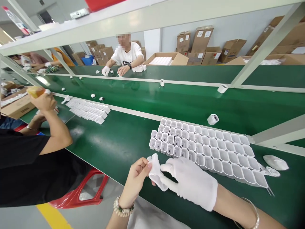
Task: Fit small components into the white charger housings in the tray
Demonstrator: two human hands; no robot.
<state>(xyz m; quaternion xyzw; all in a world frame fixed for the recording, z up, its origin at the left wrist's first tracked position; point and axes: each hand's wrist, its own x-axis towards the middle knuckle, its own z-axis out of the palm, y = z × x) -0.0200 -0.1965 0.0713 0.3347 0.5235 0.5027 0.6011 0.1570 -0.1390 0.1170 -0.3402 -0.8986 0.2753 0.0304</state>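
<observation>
Between my two hands, near the front edge of the green table, is a crumpled white glove (156, 173). My left hand (138, 175), bare and with a beaded bracelet at the wrist, pinches the glove's left side. A white glove covers my right hand (190, 181); its thumb and forefinger close on the other side of the loose glove. Just beyond my hands stand rows of small white open-topped plastic cups (209, 148), packed side by side. Small dark parts show inside the cups toward the left.
A green conveyor belt (186, 98) runs behind the cups, carrying white housings (213, 119). To the right lie a white bundle (276, 162) and tweezers (270, 190). A co-worker in black (35, 162) sits at left, near more white cups (88, 109). Another person (128, 54) works opposite.
</observation>
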